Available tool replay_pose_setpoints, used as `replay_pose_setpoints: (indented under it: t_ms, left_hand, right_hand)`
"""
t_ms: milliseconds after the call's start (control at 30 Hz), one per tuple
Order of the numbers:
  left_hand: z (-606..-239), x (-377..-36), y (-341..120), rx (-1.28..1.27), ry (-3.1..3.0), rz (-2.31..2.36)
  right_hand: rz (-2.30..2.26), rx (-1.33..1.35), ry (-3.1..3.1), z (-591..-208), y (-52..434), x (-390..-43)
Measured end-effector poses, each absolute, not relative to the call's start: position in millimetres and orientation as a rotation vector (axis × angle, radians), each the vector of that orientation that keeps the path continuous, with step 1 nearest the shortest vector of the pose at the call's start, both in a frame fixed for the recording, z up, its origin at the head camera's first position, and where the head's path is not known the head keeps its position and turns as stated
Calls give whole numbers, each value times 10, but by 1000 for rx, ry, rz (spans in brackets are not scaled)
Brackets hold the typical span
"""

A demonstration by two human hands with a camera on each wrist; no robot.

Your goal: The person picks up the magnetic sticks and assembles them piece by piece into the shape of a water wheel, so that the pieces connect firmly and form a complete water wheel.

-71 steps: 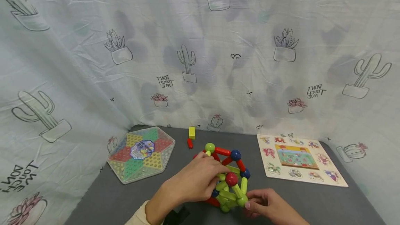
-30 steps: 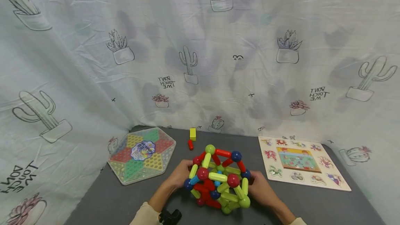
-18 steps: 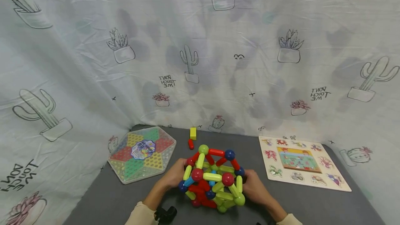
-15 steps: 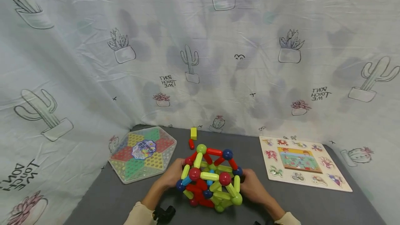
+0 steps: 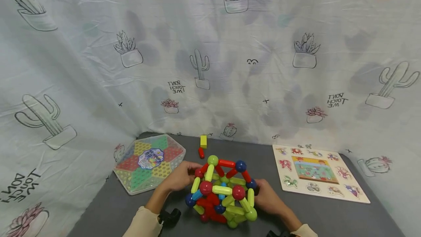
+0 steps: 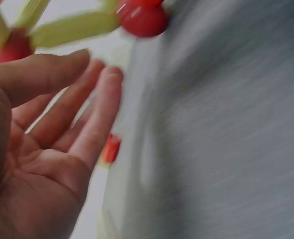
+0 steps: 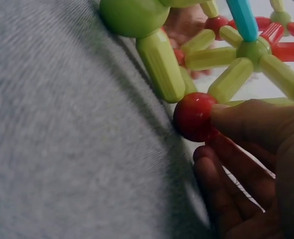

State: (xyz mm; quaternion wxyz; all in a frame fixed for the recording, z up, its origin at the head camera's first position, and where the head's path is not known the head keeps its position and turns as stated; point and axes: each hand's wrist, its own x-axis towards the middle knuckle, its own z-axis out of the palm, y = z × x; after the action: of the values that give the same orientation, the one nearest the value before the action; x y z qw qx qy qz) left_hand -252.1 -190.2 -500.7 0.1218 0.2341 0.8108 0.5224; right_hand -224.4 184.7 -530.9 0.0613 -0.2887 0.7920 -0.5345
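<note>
A ball-and-stick toy structure (image 5: 223, 193) of green, red and blue pieces stands on the grey table (image 5: 112, 207). My left hand (image 5: 179, 177) is at its left side with straight fingers. In the left wrist view the left hand (image 6: 62, 124) is spread flat just below a red ball (image 6: 143, 20) and a green stick, with a small gap between them. My right hand (image 5: 268, 198) cups the structure's right side. In the right wrist view the thumb of the right hand (image 7: 246, 159) touches a red ball (image 7: 194, 117), with the other fingers loose beneath it.
A hexagonal checkers board (image 5: 149, 162) lies at the left. A wooden animal puzzle board (image 5: 317, 173) lies at the right. A yellow block (image 5: 203, 141) and a small red piece (image 5: 200, 152) sit near the back. A cactus-print cloth (image 5: 210, 65) encloses the table.
The structure has shifted slightly left and nearer to me between both hands. The left hand has come off its side and opened out; 2.4 s ago it lay over the top.
</note>
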Motion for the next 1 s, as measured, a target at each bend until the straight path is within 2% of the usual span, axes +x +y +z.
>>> replay_pose_setpoints:
  t_ms: [233,500,733,900,1000]
  left_hand:
    - [-4928,-2944,-2038,696,2260,1791]
    - [-5029,-3265,-2111,663,2382,1765]
    - [-5070,-3334,-1972,584,2766,1334]
    - [-5020,-3310,-1803,766,2918,948]
    - [-4981,-3269,-1720,805,2935,910]
  right_hand:
    - [-1601,-871,2434,-5378,1825,-2271]
    - [-1617,-918,2418,-5444,1802,-2286]
    - [-1605,-913,2446,-5455,1813,-2277]
    - [-1603,-888,2445,-5438,1843,-2257]
    - [-1603,-868,2436,-5432,1862,-2255]
